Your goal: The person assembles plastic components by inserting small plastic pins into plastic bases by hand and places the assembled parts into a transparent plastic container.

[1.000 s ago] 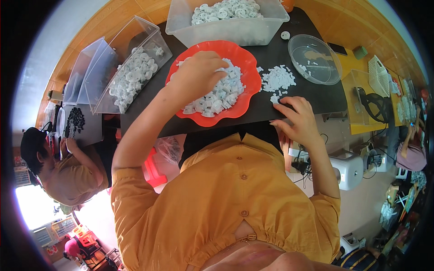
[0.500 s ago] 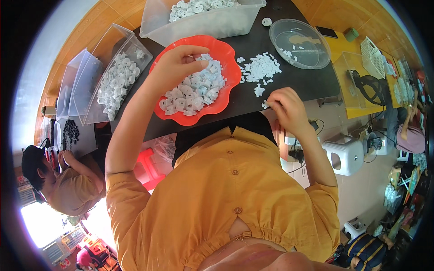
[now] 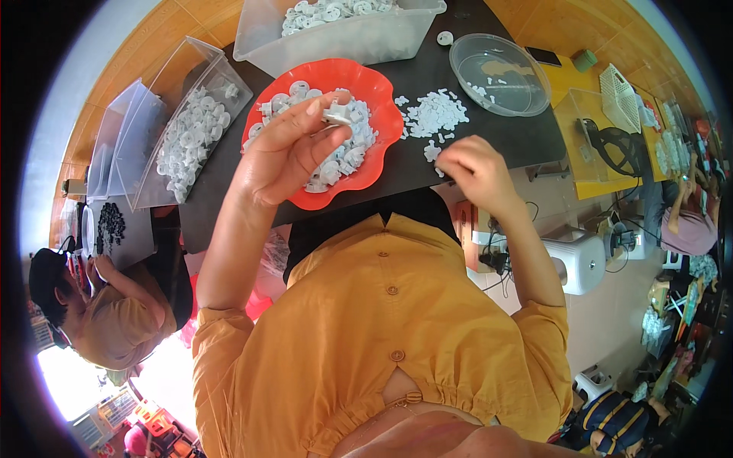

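Note:
My left hand (image 3: 294, 145) is raised over the red scalloped bowl (image 3: 387, 126), its palm turned up. A white round plastic part (image 3: 337, 114) is pinched between its thumb and fingers. More white plastic parts (image 3: 294, 95) fill the bowl. At the table's near edge, my right hand (image 3: 479, 174) is closed in a pinch, with a small white plastic piece (image 3: 440, 172) just showing at its fingertips. Beyond it a heap of small white pieces (image 3: 435, 114) is spread on the dark tabletop (image 3: 405, 164), and a few pieces (image 3: 432, 150) lie close to the fingers.
A translucent bin (image 3: 336, 46) of white parts stands behind the bowl, and a clear box (image 3: 195, 141) of them on the left. At the right are a round clear dish (image 3: 527, 99) and a loose round part (image 3: 444, 37). Another person (image 3: 114, 313) sits at far left.
My left hand has turned from palm-down over the bowl to palm-up, and a white round part now shows in it. My right hand has shifted slightly, still pinched.

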Action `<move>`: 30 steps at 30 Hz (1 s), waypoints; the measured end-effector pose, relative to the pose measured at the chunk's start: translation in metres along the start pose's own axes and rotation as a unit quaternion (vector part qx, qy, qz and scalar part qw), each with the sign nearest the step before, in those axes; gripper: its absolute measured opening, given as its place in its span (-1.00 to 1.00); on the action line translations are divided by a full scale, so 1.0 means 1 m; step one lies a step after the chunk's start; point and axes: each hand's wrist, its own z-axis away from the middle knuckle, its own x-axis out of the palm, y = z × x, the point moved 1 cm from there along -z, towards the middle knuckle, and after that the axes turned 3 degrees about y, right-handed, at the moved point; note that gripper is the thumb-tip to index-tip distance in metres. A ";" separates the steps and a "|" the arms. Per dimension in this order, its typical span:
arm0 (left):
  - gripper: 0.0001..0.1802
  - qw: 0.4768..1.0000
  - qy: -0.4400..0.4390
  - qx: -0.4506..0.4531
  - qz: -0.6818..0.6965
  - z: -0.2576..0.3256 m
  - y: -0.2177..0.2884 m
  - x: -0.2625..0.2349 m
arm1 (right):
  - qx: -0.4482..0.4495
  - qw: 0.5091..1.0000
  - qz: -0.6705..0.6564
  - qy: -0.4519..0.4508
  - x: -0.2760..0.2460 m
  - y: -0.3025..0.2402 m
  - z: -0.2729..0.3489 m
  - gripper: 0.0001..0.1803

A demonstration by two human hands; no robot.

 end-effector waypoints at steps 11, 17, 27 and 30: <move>-0.62 0.993 0.000 -0.008 0.120 -0.004 -0.034 0.014 | 0.160 0.962 -0.151 0.164 0.005 -0.043 -0.058 -0.88; -0.64 0.993 -0.011 0.019 0.114 -0.006 -0.033 0.016 | 0.111 0.939 -0.288 0.152 0.018 -0.080 -0.078 -0.88; -0.67 0.994 0.036 0.069 0.071 0.004 -0.030 0.017 | 0.164 0.914 -0.342 0.146 0.028 -0.092 -0.090 -0.85; -0.67 0.990 0.054 0.130 0.009 0.001 -0.031 0.009 | 0.150 0.940 -0.264 0.157 0.027 -0.081 -0.092 -0.86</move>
